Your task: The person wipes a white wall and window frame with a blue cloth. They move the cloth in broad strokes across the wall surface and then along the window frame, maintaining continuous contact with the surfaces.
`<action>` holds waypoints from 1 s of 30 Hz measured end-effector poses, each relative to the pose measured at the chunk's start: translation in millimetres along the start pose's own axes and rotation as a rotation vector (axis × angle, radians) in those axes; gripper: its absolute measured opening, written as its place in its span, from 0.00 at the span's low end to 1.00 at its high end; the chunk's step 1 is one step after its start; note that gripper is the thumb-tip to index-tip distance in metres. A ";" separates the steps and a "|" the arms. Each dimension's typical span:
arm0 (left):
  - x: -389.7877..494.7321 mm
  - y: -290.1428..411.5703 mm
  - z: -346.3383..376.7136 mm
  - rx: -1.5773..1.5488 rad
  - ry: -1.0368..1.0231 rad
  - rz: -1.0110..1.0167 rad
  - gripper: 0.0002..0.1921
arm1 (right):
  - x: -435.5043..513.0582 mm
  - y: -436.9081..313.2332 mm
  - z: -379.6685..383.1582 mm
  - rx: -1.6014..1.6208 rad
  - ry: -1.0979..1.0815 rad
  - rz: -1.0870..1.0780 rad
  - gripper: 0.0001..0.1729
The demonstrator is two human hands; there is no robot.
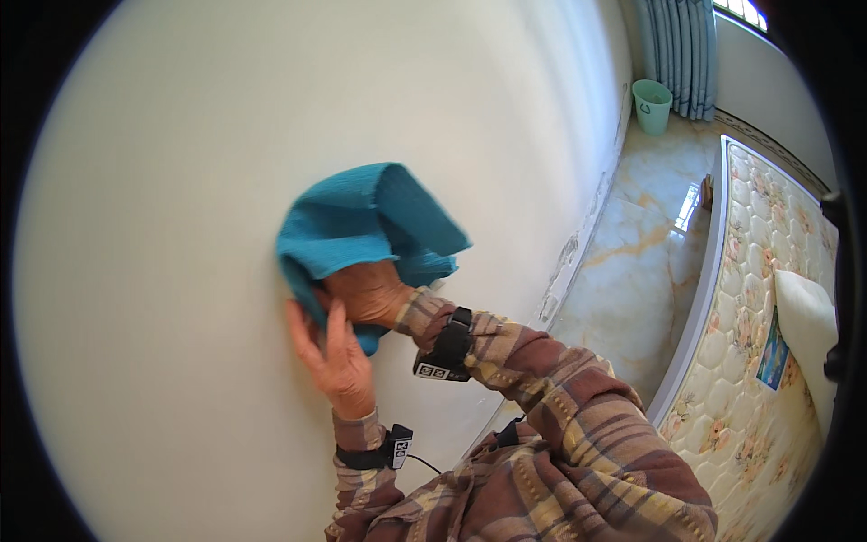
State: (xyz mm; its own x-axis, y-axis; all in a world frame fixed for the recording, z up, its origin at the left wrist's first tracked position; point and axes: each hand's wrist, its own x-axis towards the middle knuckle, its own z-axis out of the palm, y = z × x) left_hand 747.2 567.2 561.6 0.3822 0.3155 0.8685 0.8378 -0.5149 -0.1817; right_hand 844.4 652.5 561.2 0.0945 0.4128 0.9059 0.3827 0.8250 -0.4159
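A blue cloth (339, 217) is bunched in front of a pale, smooth wall (169, 271), its upper part folded over and one corner sticking out to the right. My right hand (369, 291) holds the cloth, and its fingers are hidden under the folds. From below, my left hand (345, 369) grips the cloth's lower left edge between its thumb and fingers. Whether the cloth presses on the wall cannot be told. Each wrist wears a black strap with a small device over a plaid sleeve.
To the right stands a bed with a flowered, quilted mattress (718, 393), bearing a white pillow (806, 325) and a printed picture (772, 352). A green bin (652, 108) stands by blue curtains (681, 54). Along the marbled floor (609, 284), the wall's base is flaking.
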 end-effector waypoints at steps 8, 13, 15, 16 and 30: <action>19.9 16.7 23.6 -0.120 -0.098 -0.058 0.20 | -27.1 41.7 -44.1 -0.086 0.073 -0.032 0.29; 36.2 7.0 -3.4 0.036 0.068 0.047 0.15 | -6.1 40.6 -51.7 -0.160 -0.046 -0.175 0.23; 44.1 -3.1 -18.0 0.130 0.181 0.050 0.14 | 18.8 32.1 -45.5 -0.166 -0.006 -0.284 0.20; 49.6 -8.5 -23.2 0.157 0.266 0.021 0.13 | 32.8 26.3 -42.6 -0.162 0.038 -0.339 0.18; 104.8 22.5 17.2 -0.019 0.044 0.154 0.13 | 149.5 1.9 -47.7 0.046 0.264 -0.375 0.20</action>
State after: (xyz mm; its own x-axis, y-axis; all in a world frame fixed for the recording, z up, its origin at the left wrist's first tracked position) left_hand 812.8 602.3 640.6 0.4879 0.1967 0.8505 0.7627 -0.5699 -0.3057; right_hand 903.1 697.4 699.6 0.1906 -0.0249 0.9813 0.3946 0.9173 -0.0534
